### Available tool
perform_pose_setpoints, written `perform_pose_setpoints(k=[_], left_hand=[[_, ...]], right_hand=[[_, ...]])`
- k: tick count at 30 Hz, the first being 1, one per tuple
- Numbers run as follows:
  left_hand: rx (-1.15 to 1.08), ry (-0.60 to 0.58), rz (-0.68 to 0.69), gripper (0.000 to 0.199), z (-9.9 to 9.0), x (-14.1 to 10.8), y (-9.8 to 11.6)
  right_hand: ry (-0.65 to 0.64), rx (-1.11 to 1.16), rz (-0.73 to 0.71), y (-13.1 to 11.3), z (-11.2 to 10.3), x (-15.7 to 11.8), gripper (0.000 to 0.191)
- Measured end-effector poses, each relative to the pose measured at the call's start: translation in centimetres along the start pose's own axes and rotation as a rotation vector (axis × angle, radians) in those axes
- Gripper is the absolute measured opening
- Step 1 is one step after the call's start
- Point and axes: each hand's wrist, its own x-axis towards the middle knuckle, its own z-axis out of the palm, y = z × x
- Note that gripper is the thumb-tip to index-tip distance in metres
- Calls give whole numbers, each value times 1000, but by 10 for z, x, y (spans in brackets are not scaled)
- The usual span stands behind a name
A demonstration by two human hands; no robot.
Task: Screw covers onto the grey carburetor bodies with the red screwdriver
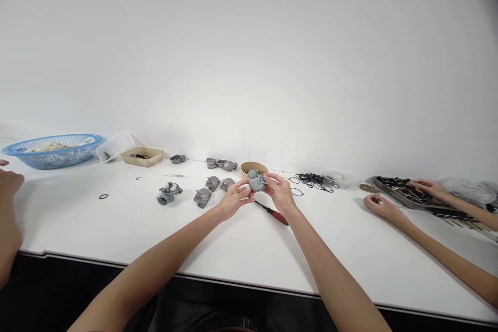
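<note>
Between my two hands, raised over the table, is a grey metal carburetor float bowl [257, 182]. My left hand [234, 200] grips its left side with thumb and fingers. My right hand [280, 193] pinches the opposite side. Below them a screwdriver [274, 213] with a red and black handle lies on the table. Just behind the held part stands a round tan tub [249, 167] of small brass-coloured pieces, partly hidden. Several similar grey metal bowls [203, 197] rest left of my left hand. Farther left sits a carburetor body [168, 193].
At left are a blue basket [58, 158], a clear plastic box [116, 146] and a cream tray [143, 156]. Black rubber rings [311, 180] lie right of my hands. At far right, a co-worker's hands [383, 206] are beside a metal tray [404, 198] of parts. Another person's arm [10, 207] shows at left.
</note>
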Motion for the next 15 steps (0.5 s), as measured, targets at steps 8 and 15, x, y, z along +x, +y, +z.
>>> perform_pose_setpoints(k=[8,15], left_hand=[[35,30,32,68,0,2,0],[104,68,81,65,-2,4,4]], right_hand=[[10,-110,-21,1,-1,1,40],[40,-146,-13,8,-4,6,49]])
